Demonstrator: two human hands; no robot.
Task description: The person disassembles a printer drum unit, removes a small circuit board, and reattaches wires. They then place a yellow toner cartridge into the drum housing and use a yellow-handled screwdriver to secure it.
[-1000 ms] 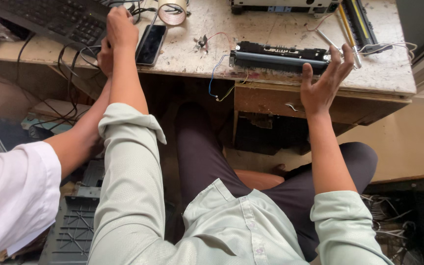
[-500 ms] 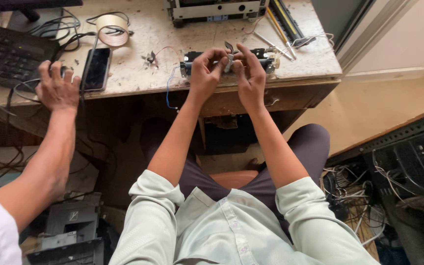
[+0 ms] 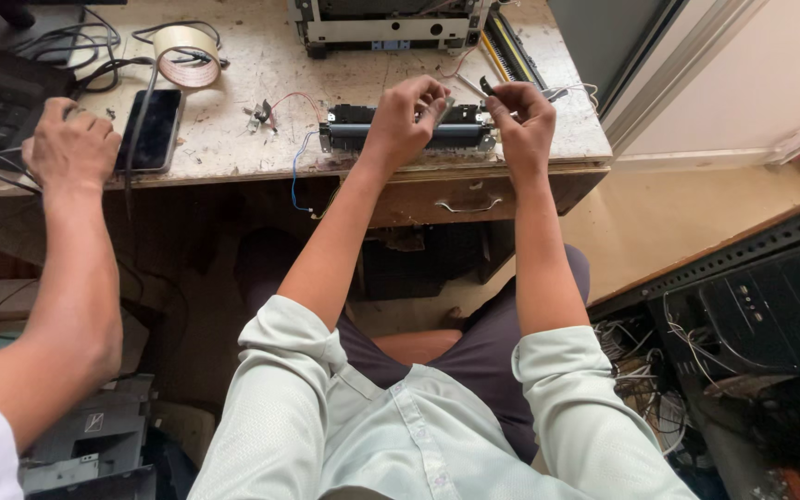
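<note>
Hands meet over the long black part (image 3: 406, 130) at the desk's front edge (image 3: 233, 176). Left hand (image 3: 403, 116) pinches a small metal piece (image 3: 443, 106); right hand (image 3: 520, 116) pinches a small dark bit (image 3: 485, 86).

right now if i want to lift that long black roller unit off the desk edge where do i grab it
Probably by its two ends, one hand on each, coming from the front edge of the desk. The long black roller unit lies crosswise along that edge, and the left hand and right hand hover over its right half. Avoid the loose wires at its left end.
</note>
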